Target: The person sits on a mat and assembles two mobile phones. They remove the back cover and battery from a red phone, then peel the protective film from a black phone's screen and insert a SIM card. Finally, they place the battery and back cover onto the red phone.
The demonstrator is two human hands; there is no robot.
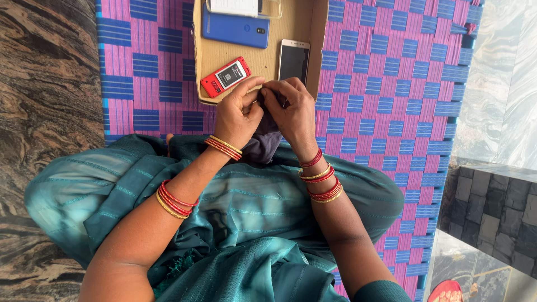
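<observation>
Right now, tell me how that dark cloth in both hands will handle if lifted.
The dark cloth is probably floppy: it sags below the left hand and right hand. Likely light, since fingertips alone pinch it. Its bunched folds suggest it won't slip easily.

A cot [391,84] woven in pink and blue checked webbing fills the middle of the view. Left of the cot lies dark, brown-veined stone floor [45,84]. Right of it runs pale grey marbled flooring [503,67], then a dark tiled block [492,212]. Daylight is even.
</observation>
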